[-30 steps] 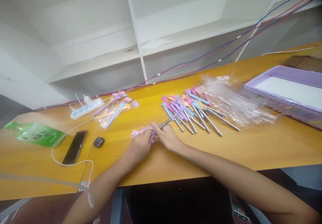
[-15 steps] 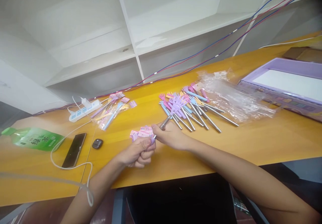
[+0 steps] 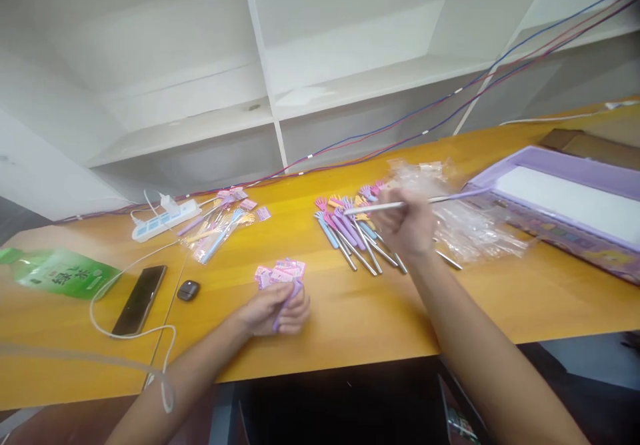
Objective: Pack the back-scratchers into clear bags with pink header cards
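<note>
My left hand (image 3: pixel 277 308) is closed around a short purple handle (image 3: pixel 296 289) near the table's front edge. My right hand (image 3: pixel 407 223) grips a thin metal rod (image 3: pixel 440 199), blurred by motion and lying roughly level. A purple end (image 3: pixel 476 192) shows at the rod's right; its shape is smeared. Rod and handle are apart. Beneath and behind my right hand lies a pile of back scratchers (image 3: pixel 345 221) with pastel hand-shaped heads, coloured handles and silvery rods. Several small pink printed cards (image 3: pixel 283 271) lie just beyond my left hand.
Clear plastic bags (image 3: pixel 480 231) lie right of the pile, beside an open purple box (image 3: pixel 560 165). Bagged back scratchers (image 3: pixel 215 235) and a power strip (image 3: pixel 167 220) are at left. Nearer are a phone (image 3: pixel 140 300), a small black case (image 3: pixel 189 290), a green bottle (image 3: pixel 63 273) and a white cable (image 3: pixel 95 311).
The purple back scratcher, held by both hands before, is now in two parts. My right hand has moved right and away with the rod; my left hand keeps the handle nearly in place.
</note>
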`<state>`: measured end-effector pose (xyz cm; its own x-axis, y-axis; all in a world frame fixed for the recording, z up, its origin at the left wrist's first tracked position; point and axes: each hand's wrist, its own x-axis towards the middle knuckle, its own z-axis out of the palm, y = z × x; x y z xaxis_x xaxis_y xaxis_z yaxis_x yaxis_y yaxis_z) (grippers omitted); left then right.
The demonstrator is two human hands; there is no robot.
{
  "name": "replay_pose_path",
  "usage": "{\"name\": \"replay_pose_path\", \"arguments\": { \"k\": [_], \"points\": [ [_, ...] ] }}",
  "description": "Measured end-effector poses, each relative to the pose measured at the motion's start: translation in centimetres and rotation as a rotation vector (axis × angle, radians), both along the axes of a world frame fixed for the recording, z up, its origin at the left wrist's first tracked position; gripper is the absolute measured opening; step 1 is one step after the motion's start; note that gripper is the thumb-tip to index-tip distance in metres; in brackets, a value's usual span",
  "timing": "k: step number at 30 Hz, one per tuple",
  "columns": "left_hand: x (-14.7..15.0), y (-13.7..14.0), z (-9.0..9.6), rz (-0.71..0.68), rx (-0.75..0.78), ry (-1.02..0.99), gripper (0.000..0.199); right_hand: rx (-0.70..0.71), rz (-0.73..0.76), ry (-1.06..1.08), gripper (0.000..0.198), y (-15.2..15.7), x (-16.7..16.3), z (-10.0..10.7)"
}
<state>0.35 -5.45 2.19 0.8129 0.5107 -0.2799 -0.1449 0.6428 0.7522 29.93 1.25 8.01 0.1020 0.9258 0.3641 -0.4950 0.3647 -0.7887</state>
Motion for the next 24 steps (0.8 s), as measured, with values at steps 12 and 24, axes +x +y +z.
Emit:
{"name": "replay_pose_path", "arguments": {
  "k": [12, 24],
  "points": [
    [0.4, 1.4, -2.5, 0.632, 0.375, 0.15, 0.043, -0.156, 0.68, -0.506, 0.043, -3.8, -10.8, -7.7],
    [-9.6, 7.7, 1.6, 0.721, 1.357, 1.408, 0.022, -0.282, -0.349, -1.596, 0.029, 3.3, 1.9, -4.9]
  ]
}}
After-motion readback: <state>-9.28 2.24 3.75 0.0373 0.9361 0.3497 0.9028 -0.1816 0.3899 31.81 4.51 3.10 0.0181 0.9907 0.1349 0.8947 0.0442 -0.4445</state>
